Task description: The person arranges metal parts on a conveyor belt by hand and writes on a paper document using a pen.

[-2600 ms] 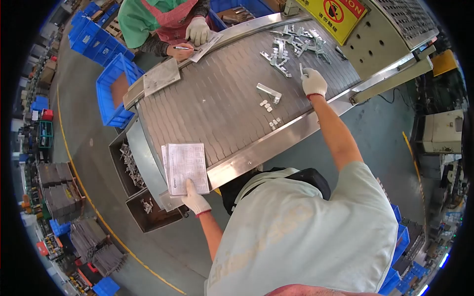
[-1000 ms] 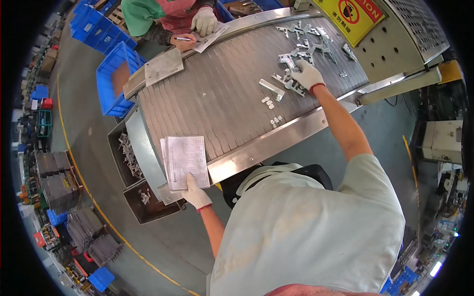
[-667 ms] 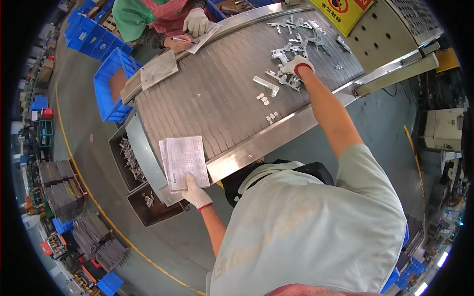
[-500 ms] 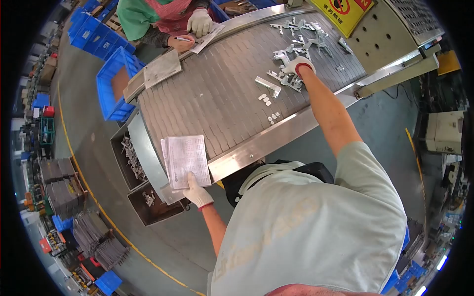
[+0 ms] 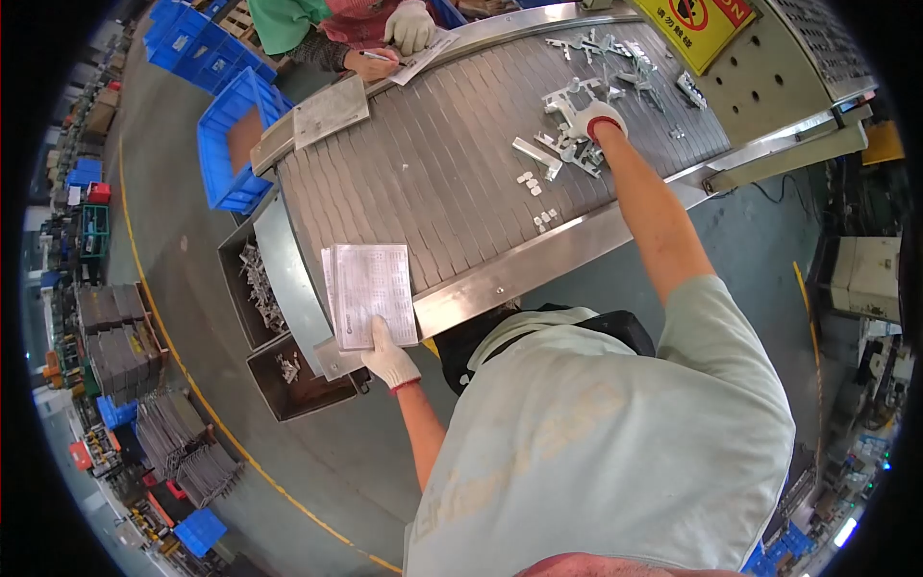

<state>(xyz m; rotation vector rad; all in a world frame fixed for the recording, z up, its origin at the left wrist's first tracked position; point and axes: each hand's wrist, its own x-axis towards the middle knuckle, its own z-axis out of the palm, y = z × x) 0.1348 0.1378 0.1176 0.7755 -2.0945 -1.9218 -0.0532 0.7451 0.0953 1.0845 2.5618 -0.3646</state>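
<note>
My left hand [image 5: 390, 362], in a white glove, grips the bottom edge of a stack of printed sheets [image 5: 373, 288] at the conveyor's near left corner, thumb on top. My gloved right hand [image 5: 597, 121] reaches into a loose pile of silvery metal brackets [image 5: 577, 94] on the slatted conveyor belt [image 5: 423, 183]. Its fingers are bent over the brackets, and their tips are hidden. A long metal piece [image 5: 536, 158] lies just left of that hand, with several small pale pieces [image 5: 530, 184] below it.
Across the belt, a person's gloved hand [image 5: 410, 27] rests by a paper while their other hand [image 5: 373, 65] holds a pen. A flat metal plate [image 5: 331, 112] lies on the far rim. Left are a blue crate [image 5: 213, 144] and metal bins [image 5: 306, 392]; a yellow warning sign [image 5: 696, 29] hangs upper right.
My right hand has moved from the belt's right side down into the bracket pile, where some brackets have shifted. My left hand still holds the sheets. The whole view has shifted slightly.
</note>
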